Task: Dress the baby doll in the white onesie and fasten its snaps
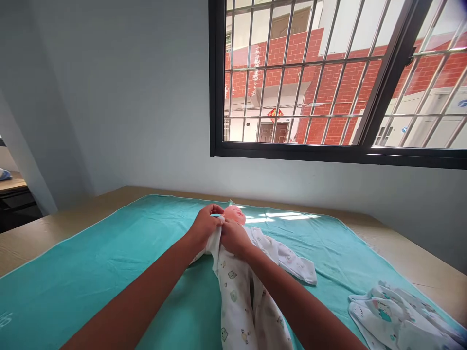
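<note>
A baby doll (234,214) lies on its back on a teal blanket (127,248), its head toward the wall. A white printed baby romper (233,287) covers its body, with one sleeve (297,262) stretched out to the right. My left hand (204,226) pinches the white cloth just below the doll's head. Beside it, my right hand (233,236) is closed on the romper's neck area, fingertips close to the left hand's. The doll's neck and chest are hidden behind my hands and the cloth.
A folded pile of white printed baby clothes (401,316) lies on the blanket at the lower right. Wooden tabletop (412,257) shows around the blanket. Behind it stand a grey wall (153,121) and a barred window (292,87).
</note>
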A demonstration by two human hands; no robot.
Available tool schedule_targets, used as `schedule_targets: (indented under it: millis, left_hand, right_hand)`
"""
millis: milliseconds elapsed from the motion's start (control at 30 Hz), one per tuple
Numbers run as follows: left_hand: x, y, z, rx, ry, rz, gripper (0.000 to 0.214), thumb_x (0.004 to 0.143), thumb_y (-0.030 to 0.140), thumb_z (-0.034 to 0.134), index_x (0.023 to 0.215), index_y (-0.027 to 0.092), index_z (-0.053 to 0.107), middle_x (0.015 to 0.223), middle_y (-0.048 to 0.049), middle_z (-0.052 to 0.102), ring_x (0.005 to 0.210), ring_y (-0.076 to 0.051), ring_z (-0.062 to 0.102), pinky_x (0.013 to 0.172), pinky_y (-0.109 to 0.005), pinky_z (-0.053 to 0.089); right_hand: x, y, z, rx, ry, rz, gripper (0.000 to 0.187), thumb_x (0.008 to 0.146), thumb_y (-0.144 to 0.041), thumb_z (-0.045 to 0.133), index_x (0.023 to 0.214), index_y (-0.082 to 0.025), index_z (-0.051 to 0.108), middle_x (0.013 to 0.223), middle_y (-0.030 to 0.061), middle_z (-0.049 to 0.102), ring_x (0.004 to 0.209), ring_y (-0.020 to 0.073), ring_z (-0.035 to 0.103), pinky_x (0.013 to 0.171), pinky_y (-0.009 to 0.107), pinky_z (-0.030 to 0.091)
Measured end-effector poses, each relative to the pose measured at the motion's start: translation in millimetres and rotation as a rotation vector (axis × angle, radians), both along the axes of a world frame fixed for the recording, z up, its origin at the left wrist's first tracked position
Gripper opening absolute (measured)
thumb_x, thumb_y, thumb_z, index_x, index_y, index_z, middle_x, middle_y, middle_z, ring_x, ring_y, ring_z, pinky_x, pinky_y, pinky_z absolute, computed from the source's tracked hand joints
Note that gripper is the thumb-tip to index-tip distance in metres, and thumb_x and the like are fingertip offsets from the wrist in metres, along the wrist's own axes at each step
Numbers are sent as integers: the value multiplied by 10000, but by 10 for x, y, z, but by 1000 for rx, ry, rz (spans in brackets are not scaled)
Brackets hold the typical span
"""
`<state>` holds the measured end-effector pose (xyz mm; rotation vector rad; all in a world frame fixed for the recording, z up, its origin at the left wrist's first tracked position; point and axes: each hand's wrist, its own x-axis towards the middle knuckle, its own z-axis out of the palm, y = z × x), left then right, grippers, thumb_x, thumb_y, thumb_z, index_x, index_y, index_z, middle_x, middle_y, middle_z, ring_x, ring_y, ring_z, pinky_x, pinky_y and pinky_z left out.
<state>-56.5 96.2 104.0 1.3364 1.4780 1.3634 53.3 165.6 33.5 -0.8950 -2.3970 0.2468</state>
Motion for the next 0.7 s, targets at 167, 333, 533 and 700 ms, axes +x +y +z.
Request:
schedule_targets:
  millis: [167,333,533,700]
  left_hand:
    - [360,-167,-129,-7,83,-120,243,623,8,554,783,183,605,890,-40,674,891,-190,637,738,-269,498]
    - [380,-363,-400,-119,165,-345,235,670,129,605,896,191,625,971,-48,686,966,-215,644,789,-298,505]
    - [313,-470,-457,-85,416,-253,199,738,266,621,923,192,610,973,-47,651,869,-193,637,764,-297,494]
    - [288,-364,-652,59,861,-59,325,836,362,539,1125,214,553,1157,-83,609,943,-234,617,730,-316,462]
  right_hand:
    - [293,31,-93,-137,360,-29,217,845,-200,468,955,-223,653,995,30,690,904,189,628,773,289,496]
    - [999,45,-347,-168,413,-266,204,819,-305,517,948,-205,640,1009,69,659,939,231,600,844,375,474]
    - [1494,-151,-535,-241,370,-464,245,850,-422,517,784,-199,595,816,54,647,737,213,579,686,337,434]
    - [1313,-399,-486,-403,213,-364,356,872,-543,501,747,-214,556,732,3,635,668,171,537,606,279,362]
